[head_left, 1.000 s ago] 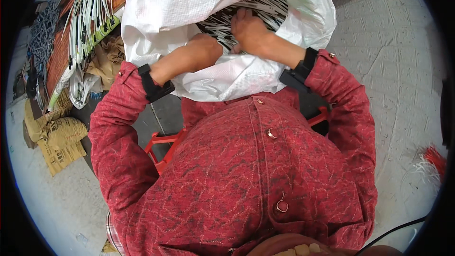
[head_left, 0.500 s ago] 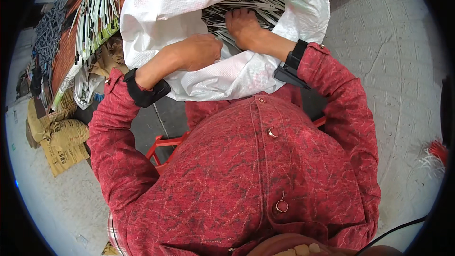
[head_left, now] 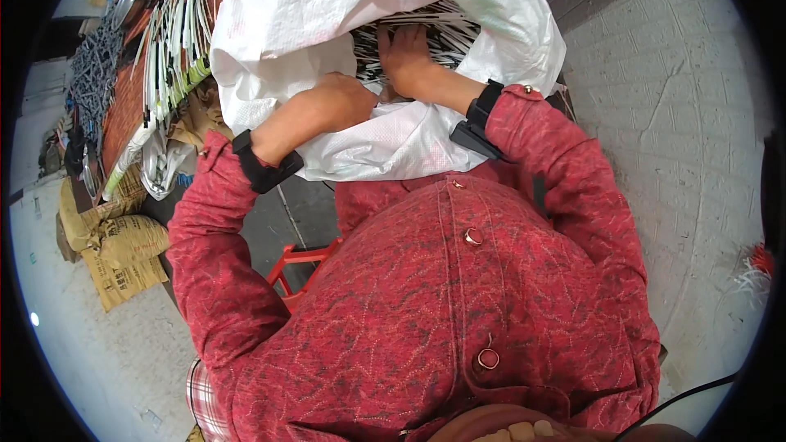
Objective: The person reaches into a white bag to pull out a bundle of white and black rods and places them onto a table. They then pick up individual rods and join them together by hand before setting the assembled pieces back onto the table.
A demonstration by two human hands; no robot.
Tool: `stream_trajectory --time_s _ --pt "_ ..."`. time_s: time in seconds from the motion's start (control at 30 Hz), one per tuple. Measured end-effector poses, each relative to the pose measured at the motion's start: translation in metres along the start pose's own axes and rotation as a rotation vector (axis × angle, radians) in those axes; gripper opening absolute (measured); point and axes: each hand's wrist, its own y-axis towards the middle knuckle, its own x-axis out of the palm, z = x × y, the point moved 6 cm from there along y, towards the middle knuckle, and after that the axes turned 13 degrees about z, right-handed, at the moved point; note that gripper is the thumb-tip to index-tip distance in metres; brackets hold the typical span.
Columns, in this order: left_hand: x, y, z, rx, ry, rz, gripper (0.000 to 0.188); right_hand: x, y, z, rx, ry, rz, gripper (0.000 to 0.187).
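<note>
A large white woven sack (head_left: 295,8) stands in front of me, its mouth facing me. Inside it lies a dense heap of thin black and white sticks (head_left: 450,33). My right hand (head_left: 405,57) reaches into the mouth and rests on the sticks with its fingers stretched out. Just left of it, my left hand (head_left: 348,102) is closed at the sack's near rim. Its fingertips are turned down out of sight, so whatever they hold is hidden. Black bands circle both my wrists.
More black and white sticks (head_left: 168,49) lie bundled at the far left, beside a pile of grey pieces (head_left: 97,65). Brown paper sacks (head_left: 131,241) sit at the left. A red plastic frame (head_left: 307,256) shows beside my lap. Grey floor (head_left: 655,115) stretches out on the right.
My right hand has shifted slightly left and down, closer to the left one. The left hand has dipped a little at the rim, and the sack's mouth looks narrower.
</note>
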Motion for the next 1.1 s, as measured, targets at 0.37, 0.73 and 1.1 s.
stream_trajectory --time_s 0.37,0.73,1.1 --pt "-0.035 0.003 -0.026 -0.355 0.095 -0.069 0.049 0.018 0.024 0.015 -0.084 0.035 -0.202 0.066" --pt "0.003 -0.014 -0.157 -0.255 0.007 0.709 0.069 -0.005 0.008 0.026 -0.114 0.237 -0.193 0.076" --pt "-0.016 -0.053 -0.220 -0.422 -0.100 0.966 0.056 -0.032 -0.004 0.048 -0.121 0.666 -0.144 0.068"
